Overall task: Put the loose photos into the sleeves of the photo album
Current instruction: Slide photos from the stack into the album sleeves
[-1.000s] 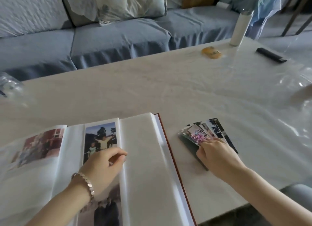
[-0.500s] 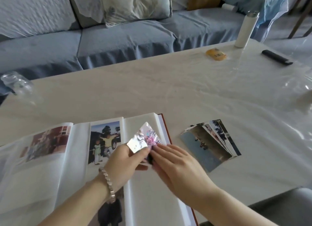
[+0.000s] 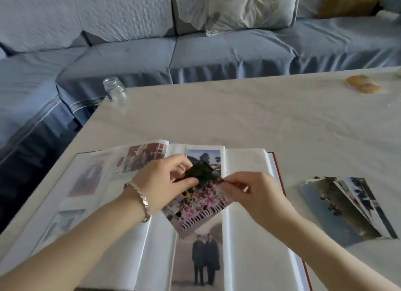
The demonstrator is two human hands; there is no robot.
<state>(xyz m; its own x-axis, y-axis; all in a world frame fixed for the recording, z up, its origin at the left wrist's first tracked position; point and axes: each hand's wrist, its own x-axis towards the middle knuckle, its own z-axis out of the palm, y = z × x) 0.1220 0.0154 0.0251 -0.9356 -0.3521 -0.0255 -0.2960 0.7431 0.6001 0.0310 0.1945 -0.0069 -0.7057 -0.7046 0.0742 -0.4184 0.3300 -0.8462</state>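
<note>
Photo [image 3: 196, 204] of a group, held face up over the middle pages of the album [image 3: 246, 236], skewed to the page edges. Dark treetop end points to the album's far edge, one corner back toward the person. The print curls, so its long axis is unclear. Left hand [image 3: 160, 182] pinches its upper left edge, right hand [image 3: 257, 193] its upper right corner. Loose photos [image 3: 338, 210] lie fanned to the right of the album.

Red-edged photo album [image 3: 245, 258] lies open and flat with several sleeves filled; one group photo [image 3: 195, 208] is tilted just over its middle pages, pinched at the top by left hand [image 3: 160, 182] and right hand [image 3: 260, 195]; loose photos [image 3: 338, 214] fanned face-up to the album's right.
</note>
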